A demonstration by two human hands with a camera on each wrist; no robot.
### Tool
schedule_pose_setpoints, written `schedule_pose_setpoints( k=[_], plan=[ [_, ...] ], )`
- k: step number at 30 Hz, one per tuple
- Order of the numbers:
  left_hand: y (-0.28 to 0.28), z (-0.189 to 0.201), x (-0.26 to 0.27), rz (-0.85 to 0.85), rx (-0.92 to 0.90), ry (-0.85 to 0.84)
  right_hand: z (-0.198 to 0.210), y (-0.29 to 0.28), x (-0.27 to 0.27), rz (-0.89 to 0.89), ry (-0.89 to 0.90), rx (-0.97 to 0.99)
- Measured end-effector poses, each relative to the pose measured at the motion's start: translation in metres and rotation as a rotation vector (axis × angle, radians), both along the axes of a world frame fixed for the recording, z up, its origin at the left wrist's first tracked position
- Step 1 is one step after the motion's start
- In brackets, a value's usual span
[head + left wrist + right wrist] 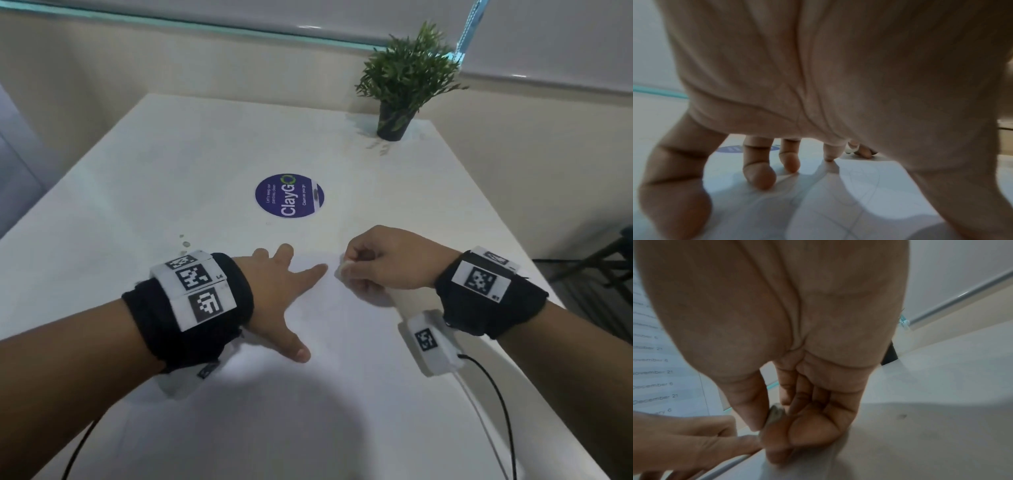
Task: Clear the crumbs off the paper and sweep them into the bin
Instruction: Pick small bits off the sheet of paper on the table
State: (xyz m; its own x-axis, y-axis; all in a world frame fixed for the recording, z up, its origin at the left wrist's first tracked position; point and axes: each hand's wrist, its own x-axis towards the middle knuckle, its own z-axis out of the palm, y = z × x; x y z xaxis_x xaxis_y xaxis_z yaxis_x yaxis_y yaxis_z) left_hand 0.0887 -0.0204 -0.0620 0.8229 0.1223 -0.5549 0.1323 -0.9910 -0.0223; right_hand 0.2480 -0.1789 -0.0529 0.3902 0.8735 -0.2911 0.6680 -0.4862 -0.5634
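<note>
Left hand (277,291) lies flat on the paper (342,329), fingers spread and straight, pinning the sheet to the white table (137,192); the left wrist view shows the fingertips (760,177) touching the sheet. It grips nothing.

Right hand (387,260) is curled at the paper's far right corner, thumb and index finger pinching a small pale bit (344,269), maybe a crumb or wad; too blurred to name. The right wrist view shows the same pinch (774,413), with the left index fingertip just beside it.

Crumbs: 2 or 3 small specks (185,241) sit on the table just past the left wrist, off the paper on its far left side. None can be made out on the sheet itself. Bin isn't in any view.

Key relation: the specks are on the left, much nearer the left hand, but that hand is busy holding the sheet. The right hand is well apart from them, across the paper. My guess: the right hand finishes its pick at the corner first; the bin's direction can't be told from here.

Purple round sticker (289,196) and potted plant (404,82) are farther back, out of the way.
</note>
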Motion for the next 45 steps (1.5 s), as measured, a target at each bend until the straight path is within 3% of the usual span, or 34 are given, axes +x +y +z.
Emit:
schedule_pose_setpoints(
  k=[8,18,32,35,45],
  plan=[
    [0.004,-0.003,0.001,0.022,-0.035,0.014,-0.001,0.019,0.004,0.097,-0.202,-0.066],
    [0.005,-0.003,0.001,0.014,-0.027,0.01,0.002,0.021,-0.005,0.141,-0.305,-0.112],
    [0.008,-0.007,0.0,0.019,-0.033,0.013,0.006,0.019,-0.005,0.109,-0.328,-0.176],
    [0.009,-0.007,0.0,0.02,-0.04,0.017,0.006,0.017,-0.013,0.17,-0.281,-0.215],
    [0.009,-0.008,0.0,0.018,-0.041,0.005,0.002,0.02,-0.011,0.105,-0.319,-0.176]
  ],
)
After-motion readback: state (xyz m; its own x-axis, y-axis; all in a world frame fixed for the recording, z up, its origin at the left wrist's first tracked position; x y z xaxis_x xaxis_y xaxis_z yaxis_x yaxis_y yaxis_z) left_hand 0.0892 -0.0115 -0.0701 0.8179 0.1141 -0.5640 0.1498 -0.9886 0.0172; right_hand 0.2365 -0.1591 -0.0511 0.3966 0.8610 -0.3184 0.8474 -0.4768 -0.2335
